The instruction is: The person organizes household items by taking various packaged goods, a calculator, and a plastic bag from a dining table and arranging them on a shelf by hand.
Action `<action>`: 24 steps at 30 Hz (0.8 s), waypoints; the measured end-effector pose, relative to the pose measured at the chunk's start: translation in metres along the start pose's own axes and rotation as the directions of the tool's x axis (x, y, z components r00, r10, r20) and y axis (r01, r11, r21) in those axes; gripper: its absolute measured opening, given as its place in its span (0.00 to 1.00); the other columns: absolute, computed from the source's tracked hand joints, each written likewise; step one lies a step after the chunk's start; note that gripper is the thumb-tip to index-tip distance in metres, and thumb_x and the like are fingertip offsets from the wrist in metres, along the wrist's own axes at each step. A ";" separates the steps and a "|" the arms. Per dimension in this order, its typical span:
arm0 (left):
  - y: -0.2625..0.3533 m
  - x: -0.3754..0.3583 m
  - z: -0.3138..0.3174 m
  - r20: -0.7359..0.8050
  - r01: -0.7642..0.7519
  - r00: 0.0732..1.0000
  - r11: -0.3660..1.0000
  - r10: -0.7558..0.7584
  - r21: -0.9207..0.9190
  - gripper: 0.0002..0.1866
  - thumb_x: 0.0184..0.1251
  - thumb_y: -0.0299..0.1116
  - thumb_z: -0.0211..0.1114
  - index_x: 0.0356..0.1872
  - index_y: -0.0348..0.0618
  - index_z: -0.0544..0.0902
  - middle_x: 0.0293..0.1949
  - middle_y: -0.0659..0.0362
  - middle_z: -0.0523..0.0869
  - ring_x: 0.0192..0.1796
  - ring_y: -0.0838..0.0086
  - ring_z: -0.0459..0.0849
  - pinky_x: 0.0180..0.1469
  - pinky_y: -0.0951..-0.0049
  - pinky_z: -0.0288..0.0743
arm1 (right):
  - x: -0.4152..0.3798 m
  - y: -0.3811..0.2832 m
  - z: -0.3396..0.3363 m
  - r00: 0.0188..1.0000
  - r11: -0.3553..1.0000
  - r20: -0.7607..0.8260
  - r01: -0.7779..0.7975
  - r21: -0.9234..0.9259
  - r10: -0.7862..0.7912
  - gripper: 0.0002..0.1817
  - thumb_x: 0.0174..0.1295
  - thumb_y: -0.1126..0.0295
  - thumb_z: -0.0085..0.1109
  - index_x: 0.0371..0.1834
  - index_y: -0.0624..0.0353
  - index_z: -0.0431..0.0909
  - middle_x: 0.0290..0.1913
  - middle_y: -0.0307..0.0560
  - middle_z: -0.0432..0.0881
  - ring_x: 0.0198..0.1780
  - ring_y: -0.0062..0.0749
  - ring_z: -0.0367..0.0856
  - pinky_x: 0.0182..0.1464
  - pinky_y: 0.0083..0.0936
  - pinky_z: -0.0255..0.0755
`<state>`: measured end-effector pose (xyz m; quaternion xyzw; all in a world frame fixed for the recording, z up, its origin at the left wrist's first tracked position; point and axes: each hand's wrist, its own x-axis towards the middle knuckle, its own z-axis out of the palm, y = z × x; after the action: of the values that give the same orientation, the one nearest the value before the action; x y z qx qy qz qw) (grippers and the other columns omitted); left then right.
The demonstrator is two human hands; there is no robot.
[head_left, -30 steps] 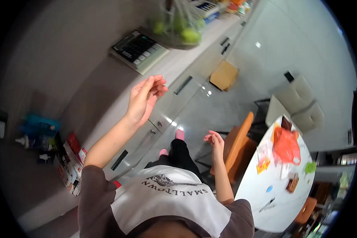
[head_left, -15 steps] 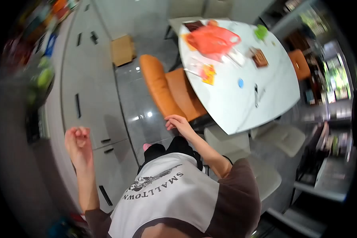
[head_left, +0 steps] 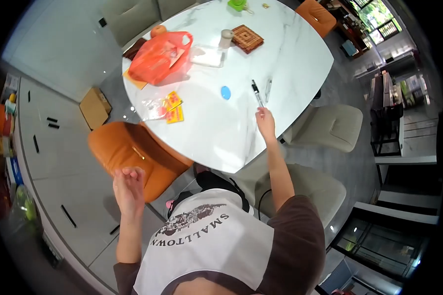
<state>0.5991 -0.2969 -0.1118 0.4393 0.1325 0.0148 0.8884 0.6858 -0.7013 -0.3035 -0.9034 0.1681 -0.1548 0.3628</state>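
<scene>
A slim pen [head_left: 257,93] with a black end and a pale barrel slants up from the fingertips of my right hand [head_left: 266,122], which reaches over the near right part of the white marble table [head_left: 231,132]. My thumb and fingers are closed at the pen's lower end. Just to its right lies a slim grey, see-through pen-like shape [head_left: 268,90]. A blue oval disc [head_left: 225,92] lies to the left. My left hand [head_left: 129,189] is raised with the palm up, fingers loosely bent and holding nothing, over the orange chair [head_left: 125,147].
A red plastic bag [head_left: 160,59], yellow-red packets [head_left: 174,107], a white tissue pack [head_left: 206,56], a grey cup [head_left: 226,38] and woven coasters [head_left: 247,38] lie across the table. Grey chairs [head_left: 330,127] stand along its right side. Grey cabinets [head_left: 59,162] line the left.
My view has swung and come nearer the table. My right hand has moved from beside the orange chair onto the table and taken hold of the pen. The left hand stays raised.
</scene>
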 end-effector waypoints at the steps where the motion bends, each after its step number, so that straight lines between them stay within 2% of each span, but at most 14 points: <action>1: -0.005 0.000 -0.002 -0.019 0.015 1.000 1.000 -0.015 -0.003 0.14 0.67 0.42 0.46 0.27 0.45 0.73 0.24 0.64 0.73 0.33 0.74 0.71 0.41 0.73 0.65 | 0.007 0.007 -0.001 0.996 0.997 0.053 -0.078 0.006 0.078 0.15 0.49 0.67 0.53 0.40 0.62 0.74 0.39 0.55 0.75 0.38 0.45 0.74 0.43 0.34 0.68; 3: -0.020 0.013 0.001 -0.040 0.052 0.998 0.999 -0.052 0.000 0.15 0.67 0.42 0.46 0.26 0.46 0.73 0.24 0.64 0.73 0.32 0.74 0.71 0.41 0.73 0.65 | 0.044 0.032 0.002 0.998 0.964 -0.056 -0.011 -0.267 -0.004 0.25 0.46 0.64 0.58 0.48 0.62 0.68 0.45 0.59 0.71 0.46 0.49 0.70 0.49 0.37 0.65; 6: -0.034 0.024 0.006 -0.091 0.136 0.986 0.990 -0.138 -0.031 0.15 0.67 0.44 0.47 0.26 0.46 0.73 0.23 0.64 0.73 0.31 0.75 0.70 0.40 0.73 0.64 | 0.085 0.047 0.019 0.991 0.915 -0.112 -0.114 -0.387 0.077 0.36 0.42 0.62 0.62 0.56 0.63 0.60 0.49 0.62 0.67 0.52 0.53 0.65 0.52 0.41 0.62; 7: -0.036 0.027 0.008 -0.107 0.144 0.983 0.989 -0.147 -0.029 0.15 0.66 0.44 0.47 0.26 0.46 0.73 0.23 0.64 0.72 0.31 0.75 0.70 0.39 0.74 0.64 | 0.098 0.050 0.024 0.983 0.908 -0.009 -0.175 -0.380 0.186 0.42 0.41 0.61 0.63 0.59 0.63 0.54 0.48 0.62 0.67 0.53 0.51 0.64 0.53 0.43 0.61; 10: -0.041 0.035 0.010 -0.148 0.157 0.976 0.987 -0.161 -0.038 0.16 0.66 0.45 0.48 0.26 0.46 0.73 0.23 0.64 0.72 0.30 0.76 0.70 0.38 0.74 0.65 | 0.124 0.055 0.041 0.981 0.834 0.009 -0.158 -0.529 0.192 0.35 0.40 0.64 0.63 0.50 0.69 0.59 0.43 0.64 0.69 0.49 0.54 0.69 0.48 0.39 0.66; 11: -0.042 0.037 0.010 -0.158 0.159 0.974 0.986 -0.164 -0.047 0.16 0.66 0.45 0.48 0.26 0.45 0.73 0.23 0.64 0.72 0.30 0.76 0.70 0.38 0.75 0.65 | 0.134 0.065 0.049 0.974 0.808 0.099 -0.111 -0.579 0.205 0.25 0.46 0.67 0.57 0.47 0.66 0.61 0.41 0.62 0.71 0.46 0.54 0.72 0.45 0.41 0.69; 14: -0.048 0.041 0.007 -0.161 0.176 0.970 0.982 -0.185 -0.067 0.16 0.66 0.45 0.48 0.27 0.44 0.75 0.22 0.64 0.72 0.30 0.76 0.70 0.37 0.75 0.65 | 0.134 0.060 0.061 0.973 0.812 0.043 -0.165 -0.560 0.227 0.18 0.52 0.70 0.48 0.46 0.64 0.64 0.36 0.58 0.74 0.41 0.50 0.76 0.42 0.41 0.70; 17: -0.052 0.043 0.007 -0.151 0.188 0.969 0.979 -0.197 -0.073 0.17 0.66 0.45 0.48 0.30 0.42 0.76 0.22 0.64 0.72 0.30 0.77 0.70 0.35 0.76 0.66 | 0.129 0.046 0.048 0.981 0.911 0.011 -0.175 -0.373 0.193 0.08 0.58 0.70 0.44 0.37 0.60 0.67 0.33 0.55 0.75 0.38 0.43 0.77 0.40 0.36 0.71; 19: -0.053 0.042 0.008 -0.186 0.188 0.962 0.979 -0.199 -0.078 0.18 0.66 0.45 0.47 0.33 0.40 0.77 0.23 0.63 0.72 0.29 0.77 0.71 0.35 0.77 0.66 | 0.122 0.049 0.060 0.997 0.997 -0.059 -0.054 -0.053 0.051 0.06 0.59 0.68 0.44 0.35 0.58 0.66 0.22 0.46 0.73 0.27 0.30 0.77 0.28 0.28 0.71; 20: -0.052 0.040 0.009 -0.195 0.201 0.959 0.978 -0.207 -0.049 0.18 0.67 0.44 0.47 0.35 0.38 0.77 0.24 0.62 0.73 0.29 0.76 0.72 0.35 0.76 0.67 | 0.105 0.014 0.051 0.976 0.920 0.152 -0.201 0.336 0.158 0.06 0.60 0.68 0.45 0.35 0.58 0.66 0.19 0.42 0.71 0.22 0.25 0.72 0.24 0.23 0.67; 21: -0.053 0.039 0.005 -0.200 0.215 0.958 0.976 -0.205 0.028 0.19 0.67 0.44 0.46 0.37 0.37 0.76 0.24 0.61 0.74 0.29 0.76 0.72 0.35 0.76 0.68 | 0.082 -0.042 0.031 0.897 0.680 0.408 -0.405 0.611 0.168 0.06 0.60 0.67 0.45 0.35 0.57 0.65 0.16 0.38 0.68 0.17 0.20 0.68 0.19 0.19 0.63; 22: -0.052 0.039 0.001 -0.131 0.201 0.973 0.976 -0.189 0.083 0.19 0.66 0.45 0.46 0.40 0.38 0.75 0.27 0.63 0.75 0.31 0.76 0.73 0.38 0.76 0.68 | 0.056 -0.081 0.029 0.859 0.642 0.502 -0.443 0.626 0.104 0.08 0.60 0.67 0.46 0.38 0.58 0.65 0.14 0.33 0.62 0.14 0.15 0.60 0.16 0.14 0.55; 23: -0.047 0.037 0.006 -0.162 0.215 0.968 0.965 -0.190 0.150 0.21 0.66 0.44 0.46 0.45 0.35 0.73 0.32 0.60 0.76 0.35 0.75 0.75 0.41 0.75 0.69 | 0.023 -0.102 0.032 0.795 0.544 0.597 -0.455 0.705 -0.109 0.06 0.61 0.67 0.47 0.37 0.55 0.65 0.15 0.32 0.62 0.14 0.15 0.60 0.15 0.14 0.53; 24: -0.046 0.034 0.003 -0.099 0.166 0.983 0.975 -0.153 0.147 0.23 0.66 0.43 0.47 0.52 0.32 0.67 0.40 0.56 0.77 0.42 0.72 0.76 0.46 0.73 0.69 | -0.009 -0.132 0.032 0.645 0.448 0.750 -0.634 0.630 -0.142 0.07 0.59 0.68 0.48 0.37 0.56 0.65 0.15 0.32 0.62 0.15 0.16 0.60 0.16 0.14 0.54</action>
<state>0.6283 -0.3233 -0.1538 0.4936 0.2065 -0.0477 0.8435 0.7157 -0.5891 -0.2335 -0.5355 0.0556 0.2087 0.8164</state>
